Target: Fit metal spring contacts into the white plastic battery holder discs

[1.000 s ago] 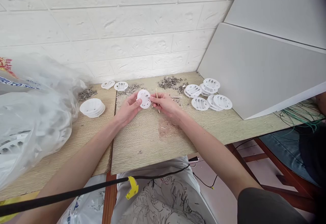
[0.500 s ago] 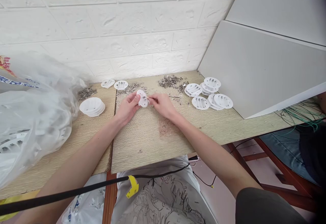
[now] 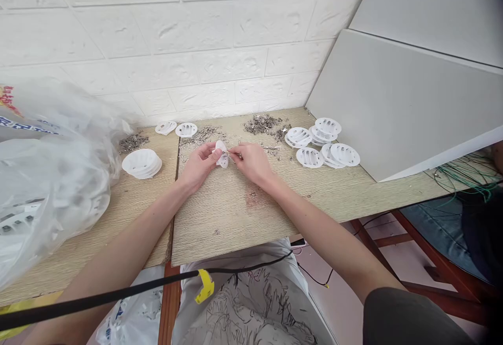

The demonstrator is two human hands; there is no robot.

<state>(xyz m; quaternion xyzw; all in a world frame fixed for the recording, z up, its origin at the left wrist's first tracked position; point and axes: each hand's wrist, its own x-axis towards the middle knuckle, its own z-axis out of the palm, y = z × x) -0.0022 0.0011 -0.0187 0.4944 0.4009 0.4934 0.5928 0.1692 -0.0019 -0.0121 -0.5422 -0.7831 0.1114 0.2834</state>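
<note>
My left hand (image 3: 202, 166) grips a round white plastic disc (image 3: 222, 157) by its left edge, thumb on its face. The disc is tilted, with small dark metal pieces on it. My right hand (image 3: 251, 162) is closed at the disc's right side, its fingertips pinching something thin and small that I cannot make out. Behind the hands lie a loose heap of small metal pieces (image 3: 261, 123) and a scattered spread of them (image 3: 205, 134). Two more white discs, one of them this disc (image 3: 186, 130), rest near the wall.
A stack of white discs (image 3: 142, 163) stands left, beside a clear plastic bag (image 3: 51, 177). Slotted white discs (image 3: 345, 154) pile up at right before a grey panel (image 3: 424, 99). Green wires (image 3: 467, 175) lie far right. A black cable (image 3: 157, 284) crosses the foreground.
The white disc has turned in my left hand and now shows narrower, more edge-on. Both hands stay in nearly the same place.
</note>
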